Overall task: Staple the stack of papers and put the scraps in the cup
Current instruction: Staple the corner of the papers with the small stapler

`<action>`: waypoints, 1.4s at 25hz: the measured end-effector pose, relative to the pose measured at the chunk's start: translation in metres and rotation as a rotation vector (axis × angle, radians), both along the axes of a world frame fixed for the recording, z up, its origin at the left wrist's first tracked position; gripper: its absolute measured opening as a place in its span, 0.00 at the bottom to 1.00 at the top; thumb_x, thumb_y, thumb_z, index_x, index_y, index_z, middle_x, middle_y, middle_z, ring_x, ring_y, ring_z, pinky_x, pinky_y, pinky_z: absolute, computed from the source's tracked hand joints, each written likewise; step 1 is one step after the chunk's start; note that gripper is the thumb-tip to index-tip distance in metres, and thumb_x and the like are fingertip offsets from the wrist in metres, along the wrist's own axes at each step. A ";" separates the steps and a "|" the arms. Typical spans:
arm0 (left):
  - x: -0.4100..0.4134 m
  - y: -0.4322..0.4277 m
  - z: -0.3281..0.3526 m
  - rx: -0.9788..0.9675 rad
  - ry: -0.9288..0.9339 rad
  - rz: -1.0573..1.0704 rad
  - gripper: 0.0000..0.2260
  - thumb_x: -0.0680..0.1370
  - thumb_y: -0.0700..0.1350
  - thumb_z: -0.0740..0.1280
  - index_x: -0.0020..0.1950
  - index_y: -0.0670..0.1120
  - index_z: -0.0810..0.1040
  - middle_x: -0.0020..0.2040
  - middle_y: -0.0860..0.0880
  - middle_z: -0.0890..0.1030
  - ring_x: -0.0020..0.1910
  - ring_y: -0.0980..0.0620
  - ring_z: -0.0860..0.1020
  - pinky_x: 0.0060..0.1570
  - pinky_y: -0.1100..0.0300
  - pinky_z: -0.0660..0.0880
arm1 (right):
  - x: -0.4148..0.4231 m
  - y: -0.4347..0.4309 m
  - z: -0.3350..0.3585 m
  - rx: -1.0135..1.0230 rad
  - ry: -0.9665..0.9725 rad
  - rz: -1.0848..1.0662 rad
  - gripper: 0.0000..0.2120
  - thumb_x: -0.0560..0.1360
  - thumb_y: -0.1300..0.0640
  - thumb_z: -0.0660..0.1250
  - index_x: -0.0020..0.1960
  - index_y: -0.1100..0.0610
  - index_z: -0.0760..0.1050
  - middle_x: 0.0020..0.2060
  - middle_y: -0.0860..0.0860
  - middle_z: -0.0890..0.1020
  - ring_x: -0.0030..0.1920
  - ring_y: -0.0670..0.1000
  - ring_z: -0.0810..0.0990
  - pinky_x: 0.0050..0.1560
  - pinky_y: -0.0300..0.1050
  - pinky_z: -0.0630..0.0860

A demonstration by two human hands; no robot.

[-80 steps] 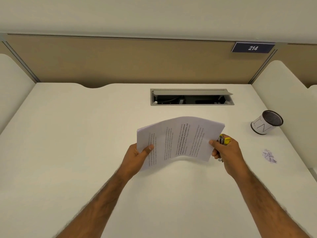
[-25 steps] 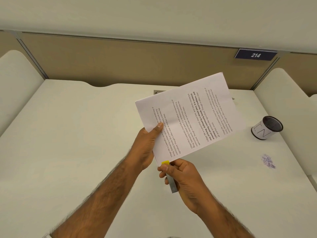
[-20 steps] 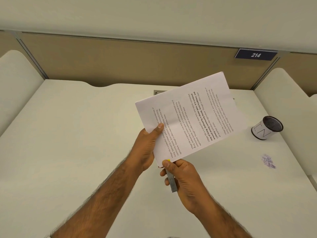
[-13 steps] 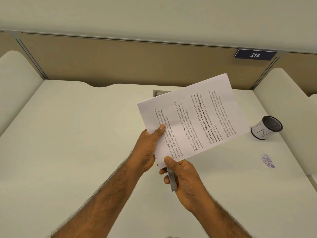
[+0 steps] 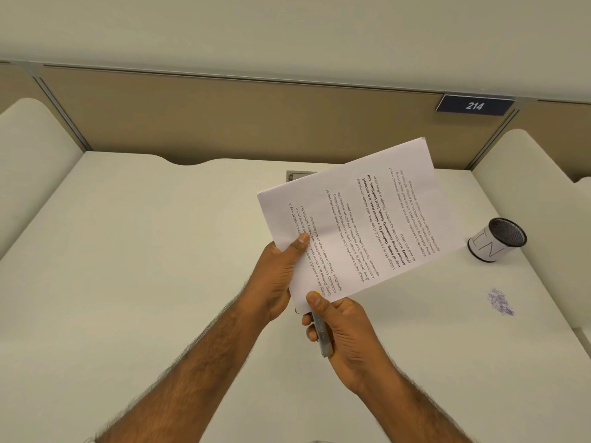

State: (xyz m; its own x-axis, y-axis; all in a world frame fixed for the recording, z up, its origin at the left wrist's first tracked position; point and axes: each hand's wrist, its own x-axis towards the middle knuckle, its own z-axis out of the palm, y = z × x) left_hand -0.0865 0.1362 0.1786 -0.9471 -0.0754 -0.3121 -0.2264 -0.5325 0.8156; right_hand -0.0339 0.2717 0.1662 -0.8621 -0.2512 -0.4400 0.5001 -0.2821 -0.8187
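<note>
A white stack of printed papers (image 5: pixel 351 219) is held up above the desk, tilted up to the right. My left hand (image 5: pixel 281 276) grips its left edge, thumb on the top sheet. My right hand (image 5: pixel 339 327) grips a small grey stapler with a yellow tip (image 5: pixel 321 334) at the stack's near corner, thumb pressing on top. The stapler's front end is hidden behind the thumb and paper. A cup with a dark rim (image 5: pixel 497 239) stands at the right. A small pile of paper scraps (image 5: pixel 500 302) lies on the desk in front of the cup.
The white desk (image 5: pixel 144 266) has raised white side panels (image 5: pixel 28 148) left and right and a tan partition behind. A grey cable hatch (image 5: pixel 299 175) shows behind the paper's top edge. A sign reading 214 (image 5: pixel 475 106) hangs at the back right.
The stack was lifted off the desk and tilted up. My right hand brought the stapler from the right edge to the near corner, and its thumb now covers most of the yellow tip.
</note>
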 end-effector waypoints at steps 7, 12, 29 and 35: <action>-0.001 0.001 -0.003 -0.014 0.004 0.000 0.09 0.83 0.45 0.69 0.63 0.49 0.81 0.56 0.46 0.88 0.51 0.47 0.88 0.47 0.53 0.85 | 0.000 0.001 0.001 0.003 -0.025 0.001 0.33 0.62 0.46 0.79 0.65 0.54 0.76 0.43 0.57 0.84 0.35 0.50 0.80 0.34 0.41 0.78; -0.003 0.000 -0.003 -0.020 0.000 0.007 0.10 0.83 0.45 0.69 0.64 0.49 0.81 0.57 0.45 0.88 0.52 0.46 0.87 0.50 0.51 0.85 | -0.002 0.004 0.003 -0.035 -0.052 0.057 0.33 0.63 0.45 0.78 0.64 0.56 0.77 0.46 0.59 0.84 0.37 0.52 0.80 0.35 0.43 0.78; -0.003 0.000 -0.006 -0.079 -0.031 0.111 0.07 0.83 0.46 0.69 0.60 0.51 0.81 0.52 0.50 0.89 0.48 0.51 0.88 0.43 0.58 0.84 | 0.004 -0.002 -0.008 0.268 0.183 -0.059 0.24 0.71 0.64 0.77 0.61 0.46 0.73 0.47 0.49 0.86 0.35 0.55 0.85 0.32 0.45 0.81; -0.002 0.002 -0.009 -0.106 -0.063 0.163 0.05 0.83 0.46 0.68 0.59 0.53 0.81 0.48 0.53 0.89 0.43 0.53 0.88 0.38 0.60 0.83 | 0.010 -0.004 -0.012 0.420 0.226 -0.152 0.13 0.69 0.58 0.80 0.47 0.57 0.76 0.45 0.49 0.86 0.35 0.54 0.86 0.32 0.40 0.81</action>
State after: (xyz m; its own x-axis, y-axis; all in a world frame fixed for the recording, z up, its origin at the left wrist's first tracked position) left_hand -0.0887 0.1382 0.1697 -0.8985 -0.2620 -0.3523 -0.1961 -0.4785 0.8559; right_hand -0.0242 0.2677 0.1547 -0.9606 0.0433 -0.2745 0.2762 0.0389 -0.9603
